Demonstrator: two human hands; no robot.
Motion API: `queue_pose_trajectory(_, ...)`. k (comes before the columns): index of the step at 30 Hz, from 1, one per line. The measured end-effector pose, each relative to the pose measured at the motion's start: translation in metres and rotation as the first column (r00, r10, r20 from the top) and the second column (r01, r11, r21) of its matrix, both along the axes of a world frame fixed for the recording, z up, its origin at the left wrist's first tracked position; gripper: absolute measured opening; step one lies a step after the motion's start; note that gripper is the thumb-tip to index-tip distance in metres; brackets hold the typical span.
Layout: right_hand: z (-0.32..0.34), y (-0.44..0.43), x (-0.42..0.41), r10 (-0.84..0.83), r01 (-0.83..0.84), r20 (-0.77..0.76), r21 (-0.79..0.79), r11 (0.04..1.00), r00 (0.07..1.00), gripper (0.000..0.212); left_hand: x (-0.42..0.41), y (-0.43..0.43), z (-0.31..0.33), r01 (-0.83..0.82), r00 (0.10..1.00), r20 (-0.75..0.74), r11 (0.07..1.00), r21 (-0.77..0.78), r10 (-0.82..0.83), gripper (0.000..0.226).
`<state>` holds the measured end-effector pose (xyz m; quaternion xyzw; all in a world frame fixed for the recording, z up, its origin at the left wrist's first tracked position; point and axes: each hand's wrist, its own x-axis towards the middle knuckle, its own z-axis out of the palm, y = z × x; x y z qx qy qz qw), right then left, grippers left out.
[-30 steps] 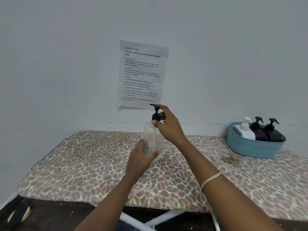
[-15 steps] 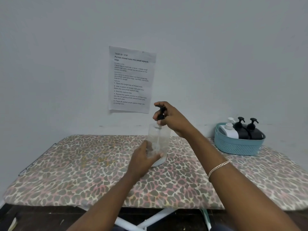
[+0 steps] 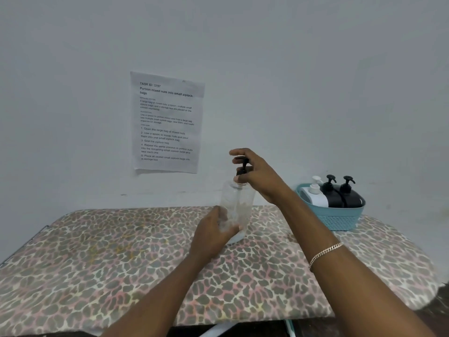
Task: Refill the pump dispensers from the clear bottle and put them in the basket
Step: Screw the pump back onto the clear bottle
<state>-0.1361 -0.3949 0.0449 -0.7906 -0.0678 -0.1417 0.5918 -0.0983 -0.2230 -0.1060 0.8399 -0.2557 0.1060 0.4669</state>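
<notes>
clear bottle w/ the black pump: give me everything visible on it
The clear bottle is a see-through, plastic-looking cylinder, standing upright on the leopard-print board. It looks nearly empty; a pale layer shows at its base. A black pump head sits in its neck, dip tube visible inside. The left hand grips the lower body; the right hand holds the pump.

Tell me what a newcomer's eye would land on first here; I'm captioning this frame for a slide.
First the two hands at centre: the left hand wraps the base of a clear bottle standing on the leopard-print board, while the right hand grips its black pump top. Next, the teal basket at far right with one white and two black dispensers, and the printed sheet taped to the wall.
</notes>
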Motion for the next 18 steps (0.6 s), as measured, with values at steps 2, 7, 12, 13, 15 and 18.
queue_pose_trajectory(2,-0.011,-0.009,-0.004,-0.155,0.156,0.023,-0.075,0.985,0.988,0.080,0.000,-0.017,-0.001,-0.042,0.999,0.030,0.999,0.000,0.042,0.040)
queue_pose_trajectory(7,-0.040,-0.028,-0.018,-0.455,0.456,0.036,-0.141,0.879,0.890,0.109,-0.002,-0.069,-0.007,-0.162,0.987,-0.027,0.986,-0.040,0.161,0.053)
queue_pose_trajectory(12,-0.053,-0.052,-0.020,-0.509,0.500,0.021,-0.226,0.836,0.861,0.106,-0.005,-0.126,-0.011,-0.192,0.981,-0.036,0.981,0.016,0.192,0.069)
queue_pose_trajectory(13,-0.054,-0.059,-0.018,-0.526,0.516,0.027,-0.243,0.821,0.850,0.104,-0.005,-0.138,-0.010,-0.183,0.982,-0.032,0.983,0.008,0.184,0.072)
queue_pose_trajectory(15,-0.055,-0.073,-0.012,-0.561,0.552,0.043,-0.257,0.793,0.827,0.096,-0.003,-0.157,-0.010,-0.154,0.988,-0.020,0.988,0.006,0.154,0.071)
queue_pose_trajectory(18,-0.054,-0.098,-0.004,-0.581,0.570,0.041,-0.258,0.780,0.813,0.084,0.004,-0.178,-0.010,-0.053,0.998,-0.016,0.998,0.047,0.054,0.073)
